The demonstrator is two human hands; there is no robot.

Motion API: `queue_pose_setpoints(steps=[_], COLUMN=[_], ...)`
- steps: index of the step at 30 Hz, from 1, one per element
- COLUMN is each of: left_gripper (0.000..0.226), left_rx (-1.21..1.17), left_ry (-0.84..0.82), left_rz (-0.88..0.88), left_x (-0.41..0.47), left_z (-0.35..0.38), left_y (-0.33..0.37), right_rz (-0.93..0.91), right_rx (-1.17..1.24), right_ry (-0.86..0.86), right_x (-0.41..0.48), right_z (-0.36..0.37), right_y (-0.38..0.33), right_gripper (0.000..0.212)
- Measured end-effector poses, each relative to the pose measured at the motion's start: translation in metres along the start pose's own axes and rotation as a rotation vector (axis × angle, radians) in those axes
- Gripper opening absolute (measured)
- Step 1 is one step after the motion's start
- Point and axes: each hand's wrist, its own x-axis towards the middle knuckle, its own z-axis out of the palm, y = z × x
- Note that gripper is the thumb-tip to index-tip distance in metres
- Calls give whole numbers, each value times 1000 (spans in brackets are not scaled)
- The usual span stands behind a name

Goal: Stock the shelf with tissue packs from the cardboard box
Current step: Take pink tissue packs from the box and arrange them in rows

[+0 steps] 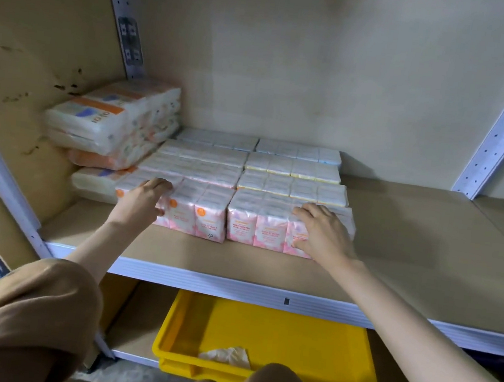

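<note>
A person's hands press on pink tissue packs (209,217) lined up in rows toward the shelf (397,240) front-left: left hand (143,199) curled over the left front pack, right hand (322,231) spread flat on the right front pack, neither gripping. A yellow tray (273,339) sits on the level beneath.

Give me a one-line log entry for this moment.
phase: aligning front row | left hand: on front-left tissue pack | right hand: on front-right tissue pack | shelf: right side bare | box: not in view
</note>
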Motion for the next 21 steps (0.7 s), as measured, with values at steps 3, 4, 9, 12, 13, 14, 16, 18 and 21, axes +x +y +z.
queue_pose_setpoints(steps=[3, 4, 9, 12, 13, 14, 16, 18, 21], left_gripper=[54, 54, 53, 54, 54, 55, 65, 71, 67], left_rx=[15, 24, 52, 49, 37, 26, 12, 8, 16], left_ry=[4, 6, 11, -15, -23, -35, -66, -60, 8], left_rz=[-2, -4, -18, -15, -16, -21, -29, -41, -73], left_x=[1, 1, 1, 2, 2, 2, 1, -1, -3], left_z=[1, 1, -1, -4, -6, -8, -10, -10, -5], left_y=[-4, -4, -3, -1, 0, 0, 1, 5, 12], right_rz=[1, 0, 4, 2, 1, 0, -4, 0, 21], right_rx=[-5, -3, 2, 17, 22, 29, 50, 83, 136], right_ry=[7, 9, 24, 35, 34, 28, 4, -29, -66], right_x=[3, 4, 6, 6, 6, 5, 5, 4, 2], right_z=[1, 1, 2, 2, 1, 0, -5, -10, -16], right_y=[-2, -2, -6, -7, -6, -5, -1, 5, 13], right_gripper=[61, 60, 56, 56, 56, 56, 55, 57, 58])
